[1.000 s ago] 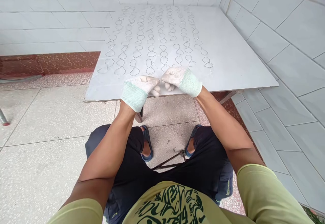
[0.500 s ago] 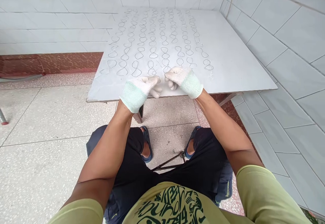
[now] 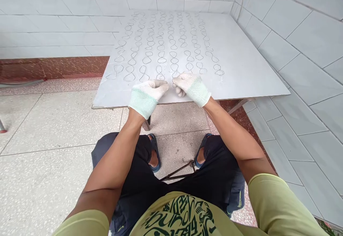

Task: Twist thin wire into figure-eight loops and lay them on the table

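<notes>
Both my hands wear white gloves with pale green cuffs, and they meet over the front edge of a white board (image 3: pixel 241 71). My left hand (image 3: pixel 151 90) is closed in a pinch, fingertips pointing right. Facing it across a small gap, my right hand (image 3: pixel 187 85) pinches too, thumb against forefinger. Whatever lies between the fingertips is too fine to make out. Just beyond the hands, several thin dark loops twisted into figure eights, such as this wire-like loop (image 3: pixel 129 76), lie in rows running to the back of the board.
White tiled walls (image 3: pixel 300 21) border the board at the back and right. Beneath it a table leg (image 3: pixel 146 125) stands on the speckled floor (image 3: pixel 53 121). A dark metal frame (image 3: pixel 179 171) lies between my feet, which are in blue sandals (image 3: pixel 154 154).
My left fingers have drawn closer together, with the lower fingers tucked in. My right hand has shifted slightly left and down. The loops on the board lie as before.
</notes>
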{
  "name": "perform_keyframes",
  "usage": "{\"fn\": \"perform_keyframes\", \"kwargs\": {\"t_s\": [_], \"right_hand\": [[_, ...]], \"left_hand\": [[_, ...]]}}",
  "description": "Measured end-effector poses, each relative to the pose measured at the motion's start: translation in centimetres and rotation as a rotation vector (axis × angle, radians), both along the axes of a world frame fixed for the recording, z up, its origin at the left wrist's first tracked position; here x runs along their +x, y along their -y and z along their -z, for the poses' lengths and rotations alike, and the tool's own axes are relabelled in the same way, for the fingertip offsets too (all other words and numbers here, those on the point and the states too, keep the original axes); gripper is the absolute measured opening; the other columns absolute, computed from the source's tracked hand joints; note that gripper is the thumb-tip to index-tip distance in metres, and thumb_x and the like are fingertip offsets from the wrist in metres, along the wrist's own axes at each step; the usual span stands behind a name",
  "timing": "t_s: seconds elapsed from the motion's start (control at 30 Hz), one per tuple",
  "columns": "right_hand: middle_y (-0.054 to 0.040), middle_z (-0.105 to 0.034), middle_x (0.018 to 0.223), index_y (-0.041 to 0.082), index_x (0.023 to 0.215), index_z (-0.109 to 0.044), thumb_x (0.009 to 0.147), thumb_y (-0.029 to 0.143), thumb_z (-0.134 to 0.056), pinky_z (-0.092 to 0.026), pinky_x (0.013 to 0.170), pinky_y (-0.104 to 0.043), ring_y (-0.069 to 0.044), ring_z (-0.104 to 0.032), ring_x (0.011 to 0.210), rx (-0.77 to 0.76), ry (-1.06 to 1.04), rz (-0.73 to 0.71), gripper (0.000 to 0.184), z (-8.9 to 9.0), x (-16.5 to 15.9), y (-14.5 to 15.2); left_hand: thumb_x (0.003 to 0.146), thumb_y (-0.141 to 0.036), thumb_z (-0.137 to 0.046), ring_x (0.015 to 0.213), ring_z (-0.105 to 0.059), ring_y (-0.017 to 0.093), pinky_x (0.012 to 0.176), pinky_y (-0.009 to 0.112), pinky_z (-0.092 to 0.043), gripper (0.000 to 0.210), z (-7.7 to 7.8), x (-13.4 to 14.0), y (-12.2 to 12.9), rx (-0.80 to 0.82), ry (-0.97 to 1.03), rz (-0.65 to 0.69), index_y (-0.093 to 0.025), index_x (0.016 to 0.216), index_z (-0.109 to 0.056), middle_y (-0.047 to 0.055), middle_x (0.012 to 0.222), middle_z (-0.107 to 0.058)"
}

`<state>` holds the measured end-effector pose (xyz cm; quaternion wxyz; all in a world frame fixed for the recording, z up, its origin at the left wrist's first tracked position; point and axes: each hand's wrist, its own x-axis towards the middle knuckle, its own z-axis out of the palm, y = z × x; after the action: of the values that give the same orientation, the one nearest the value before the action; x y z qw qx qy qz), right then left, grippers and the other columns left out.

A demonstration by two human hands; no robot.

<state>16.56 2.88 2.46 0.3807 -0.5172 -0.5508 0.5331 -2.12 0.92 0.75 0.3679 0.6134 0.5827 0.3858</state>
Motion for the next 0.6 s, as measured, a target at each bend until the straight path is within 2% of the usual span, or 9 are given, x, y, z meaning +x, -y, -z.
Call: {"fn": "perform_keyframes", "kwargs": {"t_s": [0.13, 0.2, 0.37, 0.5, 0.6], "right_hand": [[0.0037, -0.064, 0.059, 0.021, 0.070, -0.062, 0.110, 0.014, -0.066, -0.049, 0.054, -0.020, -0.008, -0.059, 0.053, -0.001, -0.009, 0.000, 0.041, 0.4, -0.5, 0.0], [0.0034, -0.065, 0.061, 0.022, 0.070, -0.062, 0.110, 0.015, -0.066, -0.050, 0.054, -0.020, -0.008, -0.059, 0.054, 0.009, -0.007, -0.008, 0.041, 0.7, -0.5, 0.0], [0.0014, -0.070, 0.067, 0.022, 0.076, -0.065, 0.112, 0.026, -0.070, -0.054, 0.060, -0.022, -0.011, -0.063, 0.061, 0.049, 0.048, -0.040, 0.036, 1.5, 0.1, -0.7], [-0.0029, -0.079, 0.088, 0.023, 0.081, -0.068, 0.112, 0.045, -0.072, -0.060, 0.078, -0.026, -0.015, -0.075, 0.085, 0.219, 0.114, 0.045, 0.038, 1.0, 1.9, -1.7], [-0.0032, -0.084, 0.099, 0.024, 0.086, -0.074, 0.111, 0.042, -0.074, -0.063, 0.091, -0.027, -0.017, -0.079, 0.098, 0.264, 0.091, 0.046, 0.031, 0.1, 3.0, -1.9]], "left_hand": [[0.094, -0.044, -0.067, 0.076, -0.066, 0.019, 0.071, 0.031, -0.045, 0.030, 0.8, 0.2, 0.0, 0.046, -0.044, 0.010, -0.021, 0.080, -0.080, 0.002, 0.077, -0.076], [0.093, -0.046, -0.068, 0.072, -0.064, 0.020, 0.069, 0.032, -0.045, 0.030, 0.9, 0.4, 0.1, 0.034, -0.047, -0.006, -0.022, 0.078, -0.079, 0.002, 0.073, -0.075], [0.088, -0.045, -0.075, 0.079, -0.070, 0.023, 0.076, 0.033, -0.053, 0.027, 0.5, 0.2, 0.0, 0.000, 0.053, -0.076, -0.024, 0.071, -0.074, 0.005, 0.075, -0.079], [0.090, -0.041, -0.071, 0.075, -0.067, 0.022, 0.072, 0.033, -0.049, 0.026, 0.2, -0.4, -0.4, -0.001, -0.016, -0.027, -0.024, 0.071, -0.074, 0.005, 0.075, -0.078], [0.094, -0.036, -0.068, 0.071, -0.059, 0.021, 0.068, 0.034, -0.041, 0.028, -0.1, -0.4, -0.1, 0.047, -0.147, 0.027, -0.024, 0.069, -0.071, 0.001, 0.069, -0.069]]}}
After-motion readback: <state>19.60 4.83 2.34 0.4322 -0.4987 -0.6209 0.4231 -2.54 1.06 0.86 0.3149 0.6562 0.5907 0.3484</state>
